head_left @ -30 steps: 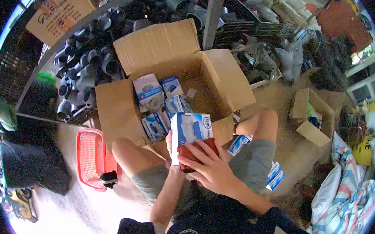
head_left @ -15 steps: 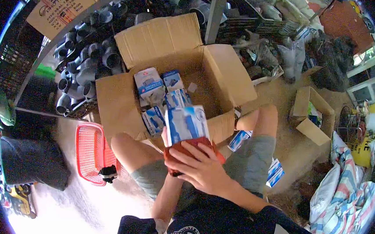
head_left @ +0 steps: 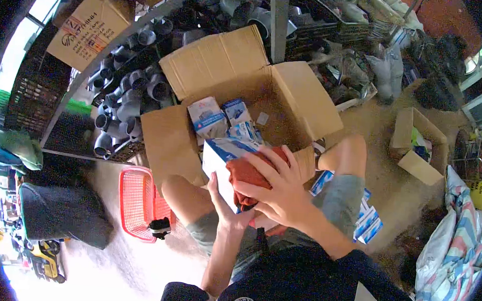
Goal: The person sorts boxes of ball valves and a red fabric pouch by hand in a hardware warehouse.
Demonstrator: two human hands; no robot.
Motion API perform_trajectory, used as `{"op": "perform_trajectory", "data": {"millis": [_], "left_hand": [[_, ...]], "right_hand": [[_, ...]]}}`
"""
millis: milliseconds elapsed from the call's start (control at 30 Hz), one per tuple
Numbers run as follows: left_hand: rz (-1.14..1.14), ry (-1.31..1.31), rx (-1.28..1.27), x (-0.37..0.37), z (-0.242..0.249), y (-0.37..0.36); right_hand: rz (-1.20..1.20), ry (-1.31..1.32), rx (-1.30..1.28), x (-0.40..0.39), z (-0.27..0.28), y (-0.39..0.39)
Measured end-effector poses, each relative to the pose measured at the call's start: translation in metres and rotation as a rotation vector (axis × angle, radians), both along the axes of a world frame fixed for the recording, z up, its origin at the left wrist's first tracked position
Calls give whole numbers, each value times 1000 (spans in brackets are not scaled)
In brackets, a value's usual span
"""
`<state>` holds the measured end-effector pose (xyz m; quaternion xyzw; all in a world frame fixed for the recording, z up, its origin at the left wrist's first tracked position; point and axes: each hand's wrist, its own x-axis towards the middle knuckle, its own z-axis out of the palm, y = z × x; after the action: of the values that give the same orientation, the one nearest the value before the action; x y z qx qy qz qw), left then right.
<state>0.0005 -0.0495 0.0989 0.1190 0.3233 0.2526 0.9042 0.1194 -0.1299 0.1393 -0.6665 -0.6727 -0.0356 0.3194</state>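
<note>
A blue-and-white product box (head_left: 215,165) is held tilted in front of my knees. My left hand (head_left: 227,209) grips it from the near left side, the thumb up along its white face. A dark red cloth (head_left: 252,174) lies against the box, and my right hand (head_left: 283,190) presses it there with the fingers curved over it. Part of the box is hidden behind the cloth and hand. Just beyond stands a large open cardboard box (head_left: 310,102), with several similar blue-and-white boxes (head_left: 208,117) inside at its left.
A red plastic basket (head_left: 130,190) with a black item (head_left: 160,226) at its edge stands left of my legs. More blue-and-white boxes (head_left: 368,224) lie on the floor at right. Racks of grey pipe fittings (head_left: 131,105) and a smaller carton (head_left: 421,164) are around.
My left hand has come into view along the box's side. The box has turned and tilted, showing a white face, while the cloth and right hand have moved up over it. The camera view shifted slightly.
</note>
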Motion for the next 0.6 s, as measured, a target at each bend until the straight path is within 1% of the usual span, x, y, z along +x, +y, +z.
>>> {"op": "perform_trajectory", "data": {"millis": [67, 100, 133, 200, 267, 300, 333, 367, 400, 433, 467, 500, 533, 567, 600], "left_hand": [[67, 106, -5, 6, 15, 1], [96, 84, 26, 1, -12, 4], [238, 69, -68, 3, -35, 6], [294, 85, 110, 8, -30, -7], [184, -80, 66, 5, -43, -11], [130, -163, 42, 6, -47, -12], [64, -256, -2, 13, -23, -16], [83, -249, -30, 19, -13, -21], [101, -242, -56, 24, -5, -26], [94, -181, -33, 27, 9, -29], [112, -178, 13, 29, 9, -29], [133, -176, 59, 29, 6, -30], [156, -177, 105, 28, 0, -29], [131, -256, 80, 20, -23, -22], [161, -357, -42, 17, -27, -20]], "right_hand": [[-122, -15, 36, -18, -13, -6], [-132, -24, 17, -27, -21, -8], [-103, -23, 13, -29, -26, -11], [-57, -23, -6, -23, -31, -18], [-50, -28, 18, -5, -27, -18], [-45, -12, 14, 9, -12, -16], [-40, 6, 9, 22, 1, -14], [-84, 113, -6, 32, 9, -10], [-94, 142, -18, 33, 10, -9], [-105, 171, -28, 34, 9, -7], [-114, 200, -38, 35, 9, -5], [-80, 126, 0, 29, 8, -7], [-87, 121, 22, 20, 5, -12], [-92, 114, 41, 11, 1, -18], [-97, 113, 56, 2, -6, -24]]}}
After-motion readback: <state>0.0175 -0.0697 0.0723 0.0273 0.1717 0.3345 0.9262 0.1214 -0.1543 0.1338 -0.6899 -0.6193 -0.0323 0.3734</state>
